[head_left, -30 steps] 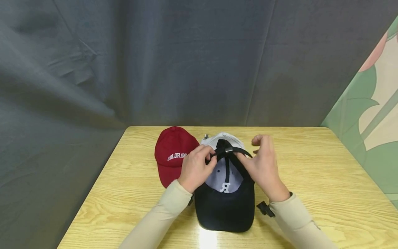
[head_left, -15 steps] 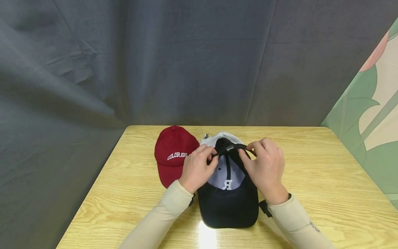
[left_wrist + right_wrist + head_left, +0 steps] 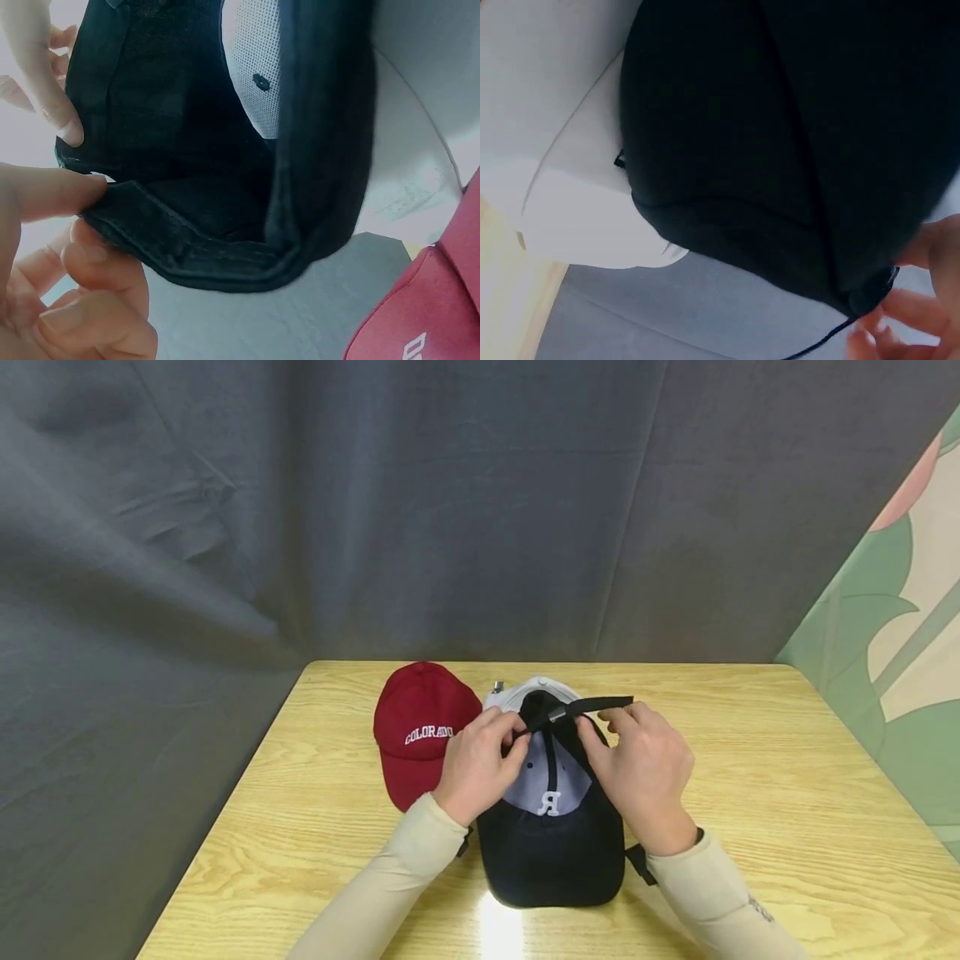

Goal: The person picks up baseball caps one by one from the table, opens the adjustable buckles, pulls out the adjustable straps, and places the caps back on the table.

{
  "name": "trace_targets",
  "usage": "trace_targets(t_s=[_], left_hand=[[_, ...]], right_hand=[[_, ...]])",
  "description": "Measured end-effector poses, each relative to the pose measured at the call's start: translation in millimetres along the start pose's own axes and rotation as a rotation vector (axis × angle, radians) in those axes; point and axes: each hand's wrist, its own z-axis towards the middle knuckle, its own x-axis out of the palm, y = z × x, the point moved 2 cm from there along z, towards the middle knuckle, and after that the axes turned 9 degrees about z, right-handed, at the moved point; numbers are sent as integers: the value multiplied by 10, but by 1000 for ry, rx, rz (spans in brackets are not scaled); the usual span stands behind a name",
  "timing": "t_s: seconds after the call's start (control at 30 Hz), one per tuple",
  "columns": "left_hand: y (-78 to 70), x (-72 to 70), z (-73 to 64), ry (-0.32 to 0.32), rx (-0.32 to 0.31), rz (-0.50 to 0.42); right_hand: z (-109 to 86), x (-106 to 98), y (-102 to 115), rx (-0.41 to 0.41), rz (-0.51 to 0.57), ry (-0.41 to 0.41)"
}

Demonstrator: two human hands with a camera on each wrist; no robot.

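A black baseball cap [image 3: 552, 868] with a pale inside panel and a white letter lies inside up, brim toward me. My left hand [image 3: 482, 760] pinches the left part of its back strap; in the left wrist view the index finger lies on the strap [image 3: 195, 251] with other fingers beneath. My right hand [image 3: 641, 768] pinches the cap's back edge beside the metal buckle [image 3: 557, 714], thumb on the inside in the left wrist view. The loose strap end [image 3: 606, 702] points right above the right hand's fingers. The fingertips partly hide the strap.
A white cap [image 3: 517, 696] with a metal clasp sits right behind the black one. A dark red cap [image 3: 420, 718] lettered COLORADO lies to the left, near my left hand. All are on a wooden table [image 3: 300, 827] backed by a grey curtain [image 3: 480, 527].
The strap end has come free from its curve and now sticks out straight to the right. My right hand has closed in at the buckle; the black cap has shifted slightly right and away.
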Motion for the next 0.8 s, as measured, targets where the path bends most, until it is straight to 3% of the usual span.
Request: trace_targets(t_s=[0.27,0.5,0.8], left_hand=[[-7,8,-6,25,30,9],[-39,-16,5,46,74,-24],[-66,-2,-16,85,99,16]], right_hand=[[18,72,16,-76,146,248],[24,64,36,-199,115,279],[-9,56,25,-204,194,314]])
